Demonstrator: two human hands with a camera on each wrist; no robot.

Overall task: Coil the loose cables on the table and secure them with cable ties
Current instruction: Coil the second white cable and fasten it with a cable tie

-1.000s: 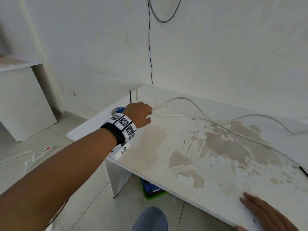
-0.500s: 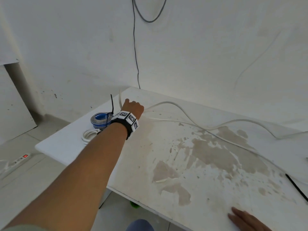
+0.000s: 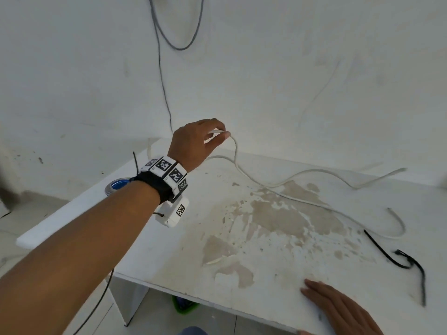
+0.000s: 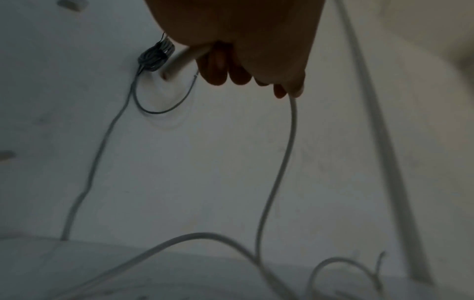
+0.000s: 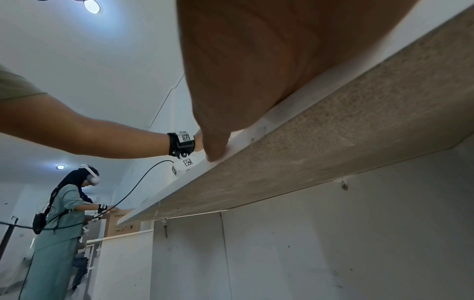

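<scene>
No writing is readable; only square markers show on your wristband [image 3: 169, 171]. A black strap [image 3: 411, 264] lies on the stained table [image 3: 278, 238] at the right. Your left hand [image 3: 196, 143] pinches the thin white cable [image 3: 285, 183], lifting one end; the rest snakes across the tabletop. Your right hand [image 3: 338, 308] rests flat, fingers straight, on the near edge.

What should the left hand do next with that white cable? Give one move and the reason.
Probably draw the lifted end back toward the body to start the first loop. The left hand pinches the white cable near its end above the table, the rest lies uncoiled across it, and the right hand rests flat on the near edge.
</scene>
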